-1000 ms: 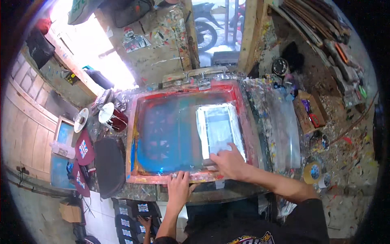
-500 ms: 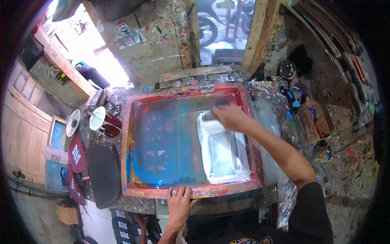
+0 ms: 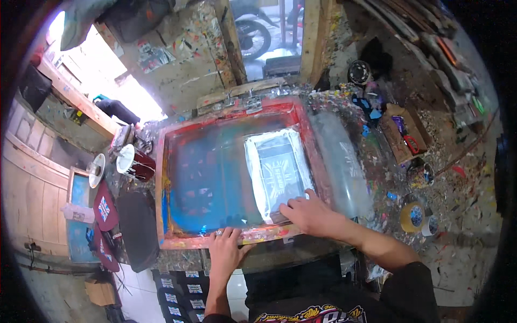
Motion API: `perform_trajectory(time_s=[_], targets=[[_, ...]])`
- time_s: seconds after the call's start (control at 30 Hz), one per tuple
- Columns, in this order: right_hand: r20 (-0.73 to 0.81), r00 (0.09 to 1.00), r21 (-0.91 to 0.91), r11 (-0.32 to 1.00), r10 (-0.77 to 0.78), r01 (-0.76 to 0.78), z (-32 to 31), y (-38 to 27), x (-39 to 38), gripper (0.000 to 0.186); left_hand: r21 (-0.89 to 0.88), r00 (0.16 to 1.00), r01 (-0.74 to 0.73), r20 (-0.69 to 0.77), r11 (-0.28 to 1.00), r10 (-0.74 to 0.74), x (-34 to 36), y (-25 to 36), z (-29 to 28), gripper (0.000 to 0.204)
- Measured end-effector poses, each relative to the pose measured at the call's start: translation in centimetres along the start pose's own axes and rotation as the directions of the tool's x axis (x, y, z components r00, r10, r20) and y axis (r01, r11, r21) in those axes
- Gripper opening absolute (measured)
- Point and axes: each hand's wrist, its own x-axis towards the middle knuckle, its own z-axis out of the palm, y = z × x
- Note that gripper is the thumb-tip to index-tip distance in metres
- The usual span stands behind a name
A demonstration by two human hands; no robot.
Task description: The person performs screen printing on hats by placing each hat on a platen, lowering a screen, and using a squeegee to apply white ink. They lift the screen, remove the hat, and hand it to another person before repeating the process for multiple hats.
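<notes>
A screen printing frame (image 3: 237, 237) with a red, paint-stained rim lies on the worktable. White ink (image 3: 256, 177) borders a rectangle on the right part of its mesh, with a pale design inside. My right hand (image 3: 312, 215) is closed on a squeegee (image 3: 278, 217), mostly hidden under the fingers, at the near end of the white ink. My left hand (image 3: 225, 248) grips the frame's near rim, fingers bent over the top edge. The mesh's left part (image 3: 199, 183) is blue and holds several faint designs.
Left of the frame lie a dark padded board (image 3: 137, 231) and maroon printed pieces (image 3: 106, 207). A paint-streaked bucket (image 3: 137, 164) stands behind them. Hinge clamps (image 3: 252, 102) line the frame's far side. Tape rolls (image 3: 413, 215) and a cardboard box (image 3: 406, 134) are at the right.
My right hand has pulled the squeegee from the far end of the white ink to the near end, and the design inside shows. My left hand stays on the rim. The view has shifted.
</notes>
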Motion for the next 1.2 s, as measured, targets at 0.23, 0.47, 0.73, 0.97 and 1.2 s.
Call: perform_trajectory(time_s=[0.23,0.47,0.73,0.97,1.2], targets=[[-0.59,0.793,-0.097,0.962,0.151,-0.255,-4.9,-5.1,-0.6,0.042,0.083,0.988,-0.139,-0.053,0.987,0.144,2.3,0.8,-9.3,0.052],[-0.798,0.601,-0.193,0.962,-0.041,-0.191,-18.4,-1.3,5.9,0.046,-0.045,0.665,-0.077,-0.746,0.996,0.017,5.9,1.9,-7.7,0.04],[-0.57,0.817,-0.381,0.908,-0.084,-0.173,-29.2,2.3,9.0,0.032,-0.469,0.992,-0.051,0.077,0.882,0.099,8.6,-0.7,6.3,0.025],[-0.457,0.844,0.023,0.952,0.281,-0.304,-34.4,2.8,11.1,0.072,-0.568,0.93,-0.006,-0.305,0.823,-0.204,10.4,6.8,-2.0,0.019],[-0.511,0.834,-0.022,0.966,0.209,-0.256,-35.4,3.7,14.2,0.076,-0.813,0.747,0.397,0.016,0.426,-0.665,-11.5,-1.5,-2.7,0.043]])
